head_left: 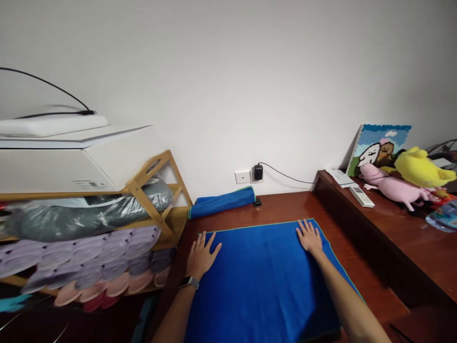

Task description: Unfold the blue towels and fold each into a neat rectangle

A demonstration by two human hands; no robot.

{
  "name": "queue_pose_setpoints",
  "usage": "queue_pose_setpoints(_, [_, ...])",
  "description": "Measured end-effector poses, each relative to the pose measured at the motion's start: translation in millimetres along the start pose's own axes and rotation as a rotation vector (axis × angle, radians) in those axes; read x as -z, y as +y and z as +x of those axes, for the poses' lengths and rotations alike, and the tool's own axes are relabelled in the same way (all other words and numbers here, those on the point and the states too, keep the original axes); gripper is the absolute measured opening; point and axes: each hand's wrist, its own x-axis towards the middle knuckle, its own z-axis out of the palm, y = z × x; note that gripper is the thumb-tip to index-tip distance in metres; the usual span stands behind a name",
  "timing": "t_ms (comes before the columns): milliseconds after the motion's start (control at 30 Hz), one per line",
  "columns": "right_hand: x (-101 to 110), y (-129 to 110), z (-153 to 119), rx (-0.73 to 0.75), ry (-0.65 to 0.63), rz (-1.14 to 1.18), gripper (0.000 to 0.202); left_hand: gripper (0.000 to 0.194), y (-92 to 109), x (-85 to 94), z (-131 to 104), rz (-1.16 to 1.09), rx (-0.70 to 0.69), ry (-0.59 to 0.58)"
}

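Note:
A blue cloth [257,271] with a green edge lies spread over the reddish-brown tabletop [285,206]. My left hand [203,255] rests flat near its far left corner, fingers apart, with a watch on the wrist. Near the far right corner, my right hand [310,237] lies flat on the cloth with its fingers spread. Neither hand holds anything. Behind the spread cloth, a folded blue cloth [223,202] lies close to the wall. The near edge of the spread cloth is partly cut off by the frame.
On the left, a wooden rack [170,216] holds slippers [91,250] and a white box [117,155]. The raised surface [403,228] at right bears a remote [362,196], a pink plush toy [392,189] and a yellow one [421,167]. A black plug [258,172] sits in the wall.

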Motion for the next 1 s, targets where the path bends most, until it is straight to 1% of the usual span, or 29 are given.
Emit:
queue_pose_setpoints(67, [0,31,6,-0.077,0.017,0.013,0.069,0.073,0,-0.2,-1,0.006,0.004,0.008])
queue_pose_setpoints(133, [-1,47,8,-0.099,0.040,0.026,0.070,0.073,5,0.1,-2,0.019,0.007,0.018])
queue_pose_setpoints(200, [-2,51,6,-0.109,0.041,0.029,0.071,0.072,7,1.5,-3,0.030,0.010,0.013])
queue_pose_setpoints(267, [0,48,4,-0.130,0.026,0.022,0.071,0.072,7,4.5,-3,0.034,0.014,-0.005])
queue_pose_setpoints(367, [6,34,-2,-0.145,0.039,-0.022,0.072,0.071,11,10.6,-1,0.045,-0.006,-0.007])
queue_pose_setpoints(433, [10,10,-10,-0.092,0.121,-0.056,0.071,0.067,26,13.6,0,0.037,-0.072,0.044])
queue_pose_setpoints(467, [10,-8,-15,-0.025,0.171,-0.059,0.070,0.064,39,14.2,1,0.026,-0.120,0.078])
queue_pose_setpoints(533, [6,-56,-30,0.176,0.238,-0.027,0.068,0.060,75,12.7,4,-0.006,-0.220,0.126])
queue_pose_setpoints(600, [-2,-108,-45,0.396,0.194,0.036,0.067,0.057,114,7.5,7,-0.033,-0.292,0.122])
queue_pose_setpoints(633, [-7,-132,-51,0.471,0.158,0.065,0.066,0.057,130,3.9,7,-0.042,-0.306,0.102])
queue_pose_setpoints(667, [-13,-150,-55,0.518,0.118,0.085,0.066,0.056,141,0.1,7,-0.046,-0.301,0.075])
queue_pose_setpoints(700, [-17,-162,-56,0.539,0.085,0.098,0.066,0.056,145,-3.7,7,-0.046,-0.279,0.047])
queue_pose_setpoints(733, [-20,-166,-56,0.536,0.059,0.101,0.066,0.057,143,-7.0,6,-0.041,-0.245,0.021])
queue_pose_setpoints(767, [-22,-162,-53,0.515,0.043,0.096,0.065,0.057,134,-9.6,5,-0.031,-0.204,0.001])
queue_pose_setpoints(800, [-22,-150,-47,0.478,0.035,0.083,0.065,0.059,119,-11.2,4,-0.016,-0.159,-0.010])
queue_pose_setpoints(833, [-20,-130,-41,0.431,0.032,0.064,0.065,0.062,101,-11.9,2,0.004,-0.115,-0.011])
queue_pose_setpoints(867, [-17,-106,-33,0.372,0.032,0.042,0.065,0.064,80,-11.6,0,0.026,-0.073,-0.005])
queue_pose_setpoints(933, [-12,-47,-19,0.234,0.024,-0.004,0.067,0.069,40,-9.5,-4,0.070,-0.011,0.014])
queue_pose_setpoints(967, [-10,-17,-13,0.150,0.018,-0.020,0.069,0.071,25,-8.3,-5,0.086,0.005,0.021])
queue_pose_setpoints(1000, [-8,10,-9,0.076,0.007,-0.028,0.071,0.072,14,-7.3,-6,0.097,0.011,0.024])
